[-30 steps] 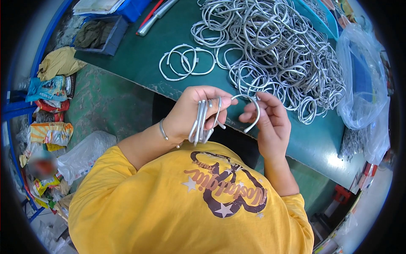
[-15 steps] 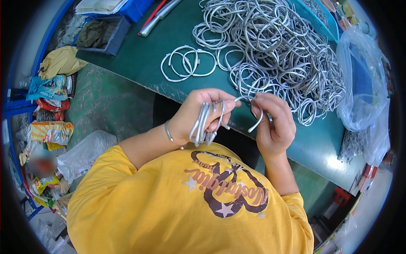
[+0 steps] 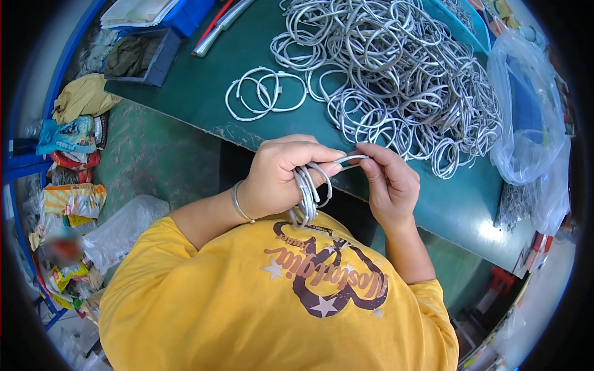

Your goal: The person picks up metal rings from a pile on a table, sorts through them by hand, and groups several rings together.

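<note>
My left hand (image 3: pixel 279 172) is closed, with a bunch of silver-grey open rings (image 3: pixel 305 196), shaped like bangles, hanging from its fingers. Its thumb and forefinger pinch one more open ring (image 3: pixel 352 159), which spans the gap to my right hand (image 3: pixel 395 185). That hand is closed too, thumb and forefinger gripping the ring's other side. Beyond my hands, a large tangled heap of the same rings (image 3: pixel 396 68) covers the green table (image 3: pixel 204 93). A few loose rings (image 3: pixel 252 115) lie left of the heap. A silver bangle (image 3: pixel 236 201) circles my left wrist.
At the back left of the table stand a grey-blue bin (image 3: pixel 162 57) with dark cloth and a red-and-silver rod (image 3: pixel 213 34). A turquoise tray (image 3: pixel 461 28) borders the heap; a clear plastic bag (image 3: pixel 526 117) hangs at the right edge. Packages (image 3: pixel 74 198) line the left side.
The right hand has turned and shifted slightly down, and the ring between the hands now lies flatter, its curved end no longer dangling. The left hand has moved slightly left.
</note>
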{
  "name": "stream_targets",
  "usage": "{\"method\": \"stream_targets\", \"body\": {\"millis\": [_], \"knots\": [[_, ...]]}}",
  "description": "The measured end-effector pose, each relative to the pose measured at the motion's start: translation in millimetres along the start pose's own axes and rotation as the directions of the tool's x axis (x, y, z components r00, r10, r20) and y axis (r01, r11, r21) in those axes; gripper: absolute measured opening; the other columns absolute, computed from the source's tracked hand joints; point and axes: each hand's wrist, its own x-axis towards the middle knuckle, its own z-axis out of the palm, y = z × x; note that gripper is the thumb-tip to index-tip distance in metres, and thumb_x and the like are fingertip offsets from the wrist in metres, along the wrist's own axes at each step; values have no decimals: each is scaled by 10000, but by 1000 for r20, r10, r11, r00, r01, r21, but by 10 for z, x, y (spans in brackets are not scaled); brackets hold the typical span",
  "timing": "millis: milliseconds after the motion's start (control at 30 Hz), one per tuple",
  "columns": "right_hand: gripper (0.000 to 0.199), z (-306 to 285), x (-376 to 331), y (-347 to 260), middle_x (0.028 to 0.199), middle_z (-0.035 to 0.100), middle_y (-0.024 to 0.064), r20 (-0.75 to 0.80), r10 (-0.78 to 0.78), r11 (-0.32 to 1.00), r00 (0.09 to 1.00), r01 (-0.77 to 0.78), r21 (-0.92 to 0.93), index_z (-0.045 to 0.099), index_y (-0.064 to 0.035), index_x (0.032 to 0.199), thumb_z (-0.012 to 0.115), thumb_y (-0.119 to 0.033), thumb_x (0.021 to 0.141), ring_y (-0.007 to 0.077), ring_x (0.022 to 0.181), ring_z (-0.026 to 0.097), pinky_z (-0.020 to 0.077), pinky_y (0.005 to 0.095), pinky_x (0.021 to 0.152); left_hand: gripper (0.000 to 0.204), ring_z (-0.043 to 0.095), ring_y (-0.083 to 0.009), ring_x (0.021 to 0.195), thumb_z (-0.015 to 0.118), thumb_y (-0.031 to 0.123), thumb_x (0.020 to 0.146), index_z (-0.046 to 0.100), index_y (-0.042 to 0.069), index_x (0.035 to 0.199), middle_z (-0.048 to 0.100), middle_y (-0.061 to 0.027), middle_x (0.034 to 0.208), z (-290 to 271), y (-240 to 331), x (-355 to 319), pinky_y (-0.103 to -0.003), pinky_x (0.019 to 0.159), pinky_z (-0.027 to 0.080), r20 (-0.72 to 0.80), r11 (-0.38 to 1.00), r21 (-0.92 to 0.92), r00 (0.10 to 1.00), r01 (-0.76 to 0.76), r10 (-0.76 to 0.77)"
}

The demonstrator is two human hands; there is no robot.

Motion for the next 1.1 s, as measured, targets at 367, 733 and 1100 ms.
{"method": "stream_targets", "body": {"millis": [367,733,1100], "knots": [[126,1,14,26,863,690,105,-26,-146,989,989,145,-33,657,3,917,657,25,793,221,751,668,523,274,668,203,582,-164,601,713,-25,747,678,-10,947,625,-94,716,-10,-28,0,-241,526,429,12,996,16,996,-91,91],[163,12,-37,-15,739,653,97,-52,-61,998,997,61,-3,651,24,971,658,19,807,162,596,619,485,234,538,112,585,-77,610,615,82,888,636,-17,938,636,-64,716,36,18,-57,-199,547,459,65,928,-224,955,297,-289],[140,36,-63,-54,740,645,74,-8,161,970,987,-156,184,650,30,991,614,3,859,103,597,610,481,209,511,130,545,-61,549,592,105,904,635,-15,930,596,-27,659,-4,74,14,-187,497,435,203,663,-489,813,567,-546]]}}
